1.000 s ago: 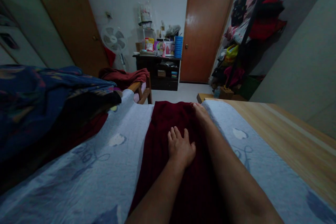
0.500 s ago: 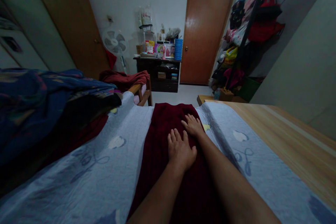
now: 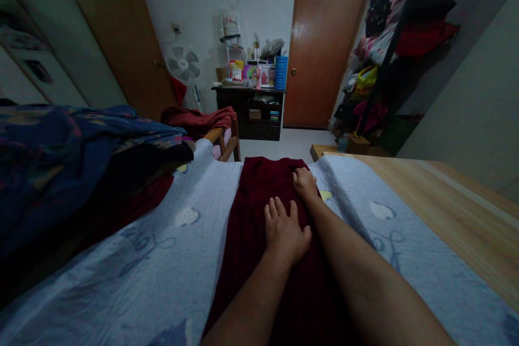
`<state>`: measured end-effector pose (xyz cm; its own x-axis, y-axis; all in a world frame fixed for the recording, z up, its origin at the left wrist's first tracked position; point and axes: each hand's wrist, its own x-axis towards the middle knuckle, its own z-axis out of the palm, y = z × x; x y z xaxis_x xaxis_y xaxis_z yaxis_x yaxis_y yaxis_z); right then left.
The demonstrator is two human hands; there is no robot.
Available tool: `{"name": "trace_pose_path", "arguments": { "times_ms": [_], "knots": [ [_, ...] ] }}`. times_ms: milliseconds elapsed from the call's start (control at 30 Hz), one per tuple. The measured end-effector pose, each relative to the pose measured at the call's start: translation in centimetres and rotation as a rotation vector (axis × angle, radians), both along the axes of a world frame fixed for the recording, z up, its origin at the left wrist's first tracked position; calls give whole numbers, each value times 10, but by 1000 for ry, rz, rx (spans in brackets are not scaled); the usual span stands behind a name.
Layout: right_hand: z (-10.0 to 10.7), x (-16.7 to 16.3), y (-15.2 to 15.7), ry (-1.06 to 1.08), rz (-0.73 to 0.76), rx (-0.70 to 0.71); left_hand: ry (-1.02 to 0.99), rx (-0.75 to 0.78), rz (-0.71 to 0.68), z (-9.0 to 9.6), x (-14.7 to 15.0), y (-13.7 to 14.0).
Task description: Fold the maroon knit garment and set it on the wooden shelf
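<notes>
A long dark red garment (image 3: 253, 194) lies lengthwise over the patterned bed sheet (image 3: 203, 248), its far end near the bed's edge. My left hand (image 3: 286, 232) rests flat on its middle, fingers stretched and thumb apart. Farther along, at the garment's right side, my right hand (image 3: 305, 183) has its fingers bent inward on the cloth; the fingertips are hidden. Both forearms cover part of the near end.
A heap of blue patterned cloth (image 3: 73, 167) and dark clothes lies on the left. A wooden board (image 3: 454, 194) borders the bed at right. Beyond the bed stand a fan (image 3: 184, 65), a dark cabinet (image 3: 249, 108), a door (image 3: 316, 48) and hanging bags (image 3: 421, 38).
My right hand has gone from spread fingers to bent ones and moved slightly forward to the garment's right edge. My left hand stays flat. The view has shifted a little to the left.
</notes>
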<state>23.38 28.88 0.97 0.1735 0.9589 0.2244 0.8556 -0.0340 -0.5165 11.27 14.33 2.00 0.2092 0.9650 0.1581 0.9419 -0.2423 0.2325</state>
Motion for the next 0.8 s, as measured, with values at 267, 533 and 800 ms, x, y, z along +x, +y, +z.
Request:
{"name": "trace_pose_path", "arguments": {
  "times_ms": [267, 533, 800],
  "knots": [
    [42, 26, -33, 236, 81, 4, 14, 13, -10, 4, -2, -1],
    [-11, 1, -97, -184, 118, -109, 17, 52, -30, 2, -5, -3],
    [-22, 15, -66, -229, 52, -132, 32, 40, -26, 2, -3, -2]
  ]
}}
